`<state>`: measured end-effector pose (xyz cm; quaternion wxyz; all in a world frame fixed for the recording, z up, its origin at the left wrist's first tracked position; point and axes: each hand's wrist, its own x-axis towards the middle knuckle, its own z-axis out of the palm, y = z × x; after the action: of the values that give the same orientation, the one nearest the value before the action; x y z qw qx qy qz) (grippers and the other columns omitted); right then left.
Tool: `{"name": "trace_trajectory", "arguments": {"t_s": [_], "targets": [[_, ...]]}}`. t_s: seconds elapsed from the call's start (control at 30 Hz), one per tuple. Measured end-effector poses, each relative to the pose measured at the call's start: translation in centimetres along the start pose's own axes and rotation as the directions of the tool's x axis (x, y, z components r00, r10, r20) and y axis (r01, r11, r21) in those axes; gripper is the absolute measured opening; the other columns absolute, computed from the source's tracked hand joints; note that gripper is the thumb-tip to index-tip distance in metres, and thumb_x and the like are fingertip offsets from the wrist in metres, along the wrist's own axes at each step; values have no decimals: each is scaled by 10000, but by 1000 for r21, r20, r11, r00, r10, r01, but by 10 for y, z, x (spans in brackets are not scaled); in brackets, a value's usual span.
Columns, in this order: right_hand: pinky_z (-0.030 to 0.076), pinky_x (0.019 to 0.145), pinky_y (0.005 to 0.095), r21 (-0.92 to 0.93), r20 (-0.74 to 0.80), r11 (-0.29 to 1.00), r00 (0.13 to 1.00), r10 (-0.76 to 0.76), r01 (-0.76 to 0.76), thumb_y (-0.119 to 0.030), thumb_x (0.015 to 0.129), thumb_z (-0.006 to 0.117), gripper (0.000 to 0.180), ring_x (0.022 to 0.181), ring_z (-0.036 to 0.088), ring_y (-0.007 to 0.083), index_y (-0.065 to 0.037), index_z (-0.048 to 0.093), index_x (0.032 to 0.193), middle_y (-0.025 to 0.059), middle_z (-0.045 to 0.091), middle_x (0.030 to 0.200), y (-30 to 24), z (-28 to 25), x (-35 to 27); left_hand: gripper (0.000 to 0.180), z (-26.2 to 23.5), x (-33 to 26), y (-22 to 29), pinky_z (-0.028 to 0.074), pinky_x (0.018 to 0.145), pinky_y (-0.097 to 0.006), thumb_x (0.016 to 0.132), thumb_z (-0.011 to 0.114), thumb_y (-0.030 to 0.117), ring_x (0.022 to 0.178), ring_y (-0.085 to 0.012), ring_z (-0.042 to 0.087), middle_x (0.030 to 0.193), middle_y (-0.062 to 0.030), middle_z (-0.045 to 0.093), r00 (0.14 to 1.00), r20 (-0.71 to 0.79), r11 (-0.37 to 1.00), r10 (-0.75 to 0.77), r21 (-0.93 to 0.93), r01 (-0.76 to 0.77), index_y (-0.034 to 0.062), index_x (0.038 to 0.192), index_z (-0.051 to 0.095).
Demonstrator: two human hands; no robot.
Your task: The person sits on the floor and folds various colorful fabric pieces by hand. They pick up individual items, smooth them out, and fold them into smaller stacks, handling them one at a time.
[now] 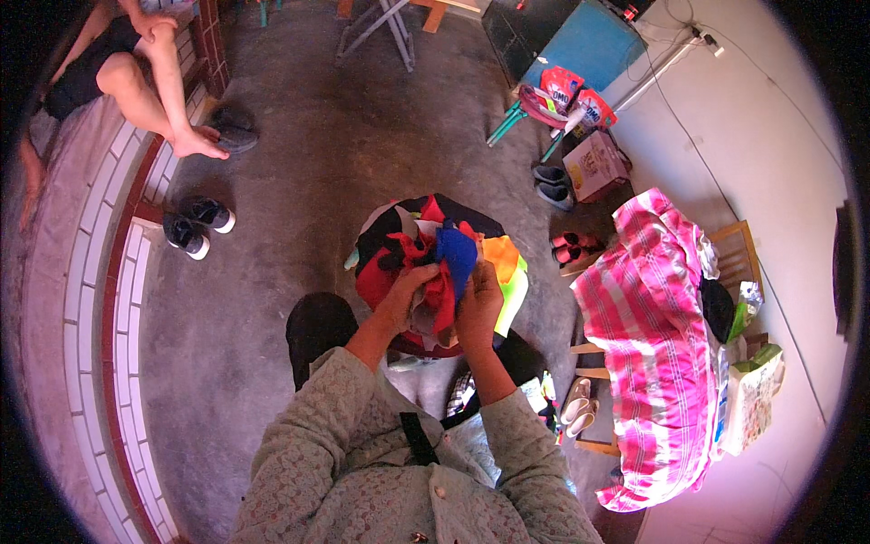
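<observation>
Both my hands are closed on pieces of cloth above a round heap of coloured fabric [374, 283] in front of my lap. My left hand [408, 292] pinches a red cloth piece [441, 296] that hangs down between the two hands. Close beside it, my right hand [480, 304] grips the edge of a blue cloth piece [456, 251], which stands up from the heap. Orange cloth [501, 257] and yellow-green cloth [514, 297] stick out on the right of the heap, with black cloth [473, 218] along its far side. My fingertips are partly hidden by the fabric.
At far left a barefoot person [149, 86] sits on a tiled ledge [86, 272], with dark shoes [199, 225] on the floor below. On my right, a pink checked cloth [639, 335] covers a wooden chair. Beyond it are a cardboard box [596, 166] and a stool with red packets [562, 86].
</observation>
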<state>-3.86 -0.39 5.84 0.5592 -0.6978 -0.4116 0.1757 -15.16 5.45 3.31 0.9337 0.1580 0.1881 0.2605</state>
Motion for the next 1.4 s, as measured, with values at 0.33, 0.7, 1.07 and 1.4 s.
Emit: {"name": "trace_trajectory", "arguments": {"t_s": [0.33,0.7,1.07,1.4], "targets": [[459,775,279,97,134,994,991,32,-45,-15,891,491,239,871,584,162,1,561,1119,88,619,978,3,-2,-1,437,8,-1,13,507,745,-301,725,717,122,834,-147,612,980,-24,621,942,-116,907,316,330,-263,78,1129,557],[443,639,197,473,-108,873,976,188,-115,-169,908,566,174,763,541,62,-54,587,1037,1,598,914,27,-95,43,368,3,-25,45,535,744,-356,759,678,180,854,-211,634,958,-54,635,884,-240,909,400,-18,-416,87,1097,566],[471,752,269,429,-270,901,961,53,71,-204,908,573,129,843,562,111,-84,575,955,-5,588,924,86,-126,51,331,-12,-29,54,526,776,-325,773,669,164,857,-184,633,970,-45,637,804,-268,840,531,37,-542,73,1077,574],[486,733,284,215,-271,976,958,90,-30,-107,889,555,165,859,588,148,-47,568,1043,61,619,983,156,-173,74,269,-23,-29,57,519,756,-307,769,672,104,836,-157,625,940,-28,632,759,-301,796,577,-1,-606,81,1025,593]]}}
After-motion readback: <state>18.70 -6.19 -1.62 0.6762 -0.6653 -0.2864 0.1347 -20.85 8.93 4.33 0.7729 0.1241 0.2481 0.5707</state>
